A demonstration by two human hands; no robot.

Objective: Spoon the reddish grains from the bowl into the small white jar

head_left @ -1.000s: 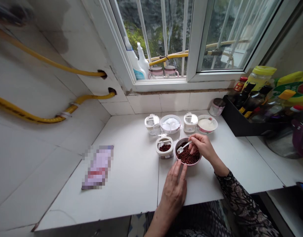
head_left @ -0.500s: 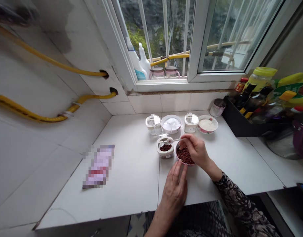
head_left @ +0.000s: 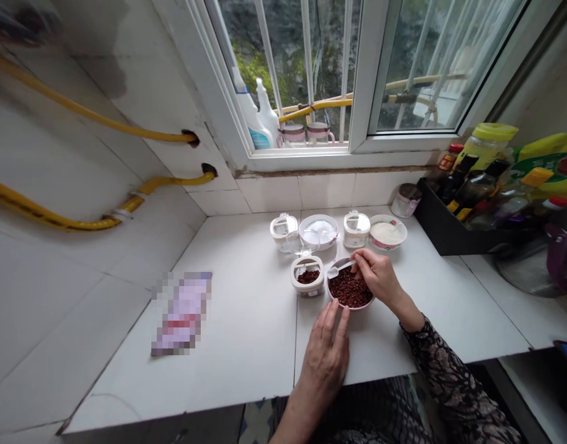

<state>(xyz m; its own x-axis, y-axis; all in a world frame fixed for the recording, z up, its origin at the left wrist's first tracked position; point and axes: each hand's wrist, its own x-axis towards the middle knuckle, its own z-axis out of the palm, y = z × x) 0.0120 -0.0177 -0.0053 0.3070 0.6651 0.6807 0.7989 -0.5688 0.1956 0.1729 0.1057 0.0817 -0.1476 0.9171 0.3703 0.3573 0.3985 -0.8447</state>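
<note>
My right hand (head_left: 379,279) pinches the handle of a small white spoon (head_left: 339,267), whose scoop is over the left side of a pink-rimmed bowl (head_left: 357,308). Dark red peppercorns (head_left: 350,290) fill much of that bowl. At its near rim, the outstretched fingers of my left hand (head_left: 327,345) rest against the bowl, gripping nothing. Just left of the bowl stands a clear seasoning jar (head_left: 307,280) with a white rim, its lid tipped up behind, partly filled with the same peppercorns.
Behind are a bowl of white grains (head_left: 319,232), two more seasoning jars (head_left: 283,230) (head_left: 356,230) and a bowl of cream-coloured powder (head_left: 387,233). A black box of bottles (head_left: 454,228) stands at right. A blurred purple packet (head_left: 184,314) lies left on the white counter (head_left: 246,345).
My right hand has moved the spoon from above the jar's opening to the right, over the peppercorn bowl. My left hand stays at the bowl's near rim.
</note>
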